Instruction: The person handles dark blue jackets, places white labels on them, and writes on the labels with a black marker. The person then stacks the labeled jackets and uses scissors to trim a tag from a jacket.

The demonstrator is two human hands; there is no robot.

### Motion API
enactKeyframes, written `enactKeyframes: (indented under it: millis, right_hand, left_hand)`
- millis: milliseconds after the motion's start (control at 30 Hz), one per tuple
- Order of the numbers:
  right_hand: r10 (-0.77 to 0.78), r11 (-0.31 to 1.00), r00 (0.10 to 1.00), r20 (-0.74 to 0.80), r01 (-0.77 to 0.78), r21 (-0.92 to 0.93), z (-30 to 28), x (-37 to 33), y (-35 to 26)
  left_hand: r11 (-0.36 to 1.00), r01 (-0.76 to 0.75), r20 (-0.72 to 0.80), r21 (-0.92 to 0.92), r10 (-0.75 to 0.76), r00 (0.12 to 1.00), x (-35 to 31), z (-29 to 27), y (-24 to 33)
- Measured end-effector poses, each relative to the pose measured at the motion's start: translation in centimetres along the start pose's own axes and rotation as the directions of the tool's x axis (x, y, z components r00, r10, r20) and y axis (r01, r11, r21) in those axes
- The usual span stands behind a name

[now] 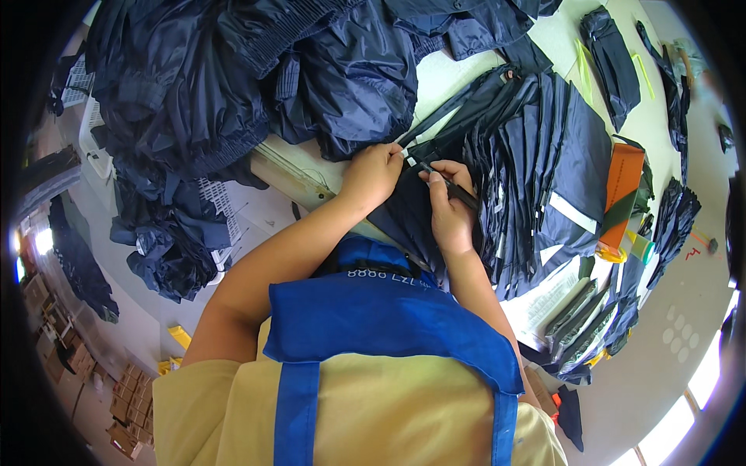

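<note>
My left hand [377, 175] is closed in a pinch at the end of a narrow dark strap [444, 111]. Just right of it, my right hand [451, 208] is closed around a slim black rod [461, 192], whose kind I cannot make out. A small white piece [410, 161] shows between the two hands. Beneath and to the right of my fingers spreads a heap of black pleated fabric [513, 147], like folded umbrellas, with small white tips along its folds. A white strip [573, 213] lies on this heap.
Shiny dark navy garments [186, 70] with ribbed hems pile up at the far left. An orange box [623, 190] and tape rolls [642, 248] stand right of the heap. Plastic-wrapped dark bundles [579, 322] lie at the near right. Cardboard boxes [134, 404] are on the floor at left.
</note>
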State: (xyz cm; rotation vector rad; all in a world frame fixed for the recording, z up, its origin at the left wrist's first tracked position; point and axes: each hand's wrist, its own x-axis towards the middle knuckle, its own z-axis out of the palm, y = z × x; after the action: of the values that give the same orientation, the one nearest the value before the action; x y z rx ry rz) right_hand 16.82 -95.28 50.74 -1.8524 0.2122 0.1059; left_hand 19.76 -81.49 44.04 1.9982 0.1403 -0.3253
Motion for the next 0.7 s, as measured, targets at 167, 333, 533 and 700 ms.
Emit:
enactKeyframes:
  millis: [167,333,533,700]
  right_hand:
    - [-0.010,0.994,1.000,0.029,0.013,-0.108,0.29,-0.02,0.07]
    - [-0.005,0.993,1.000,0.023,0.008,-0.120,0.51,-0.01,0.63]
    - [0.020,0.984,1.000,0.021,-0.016,-0.179,0.50,0.09,0.81]
    - [0.018,0.978,1.000,0.013,-0.015,-0.209,0.33,0.07,0.98]
  left_hand:
    - [0.999,0.036,-0.007,-0.016,-0.036,0.999,-0.11,-0.06,-0.01]
    - [1.000,0.013,-0.028,-0.010,-0.013,1.000,-0.08,0.04,-0.20]
    - [0.999,0.019,0.000,-0.032,-0.019,1.000,-0.12,-0.09,-0.15]
    - [0.998,0.044,0.028,-0.049,-0.043,0.999,-0.10,-0.40,0.20]
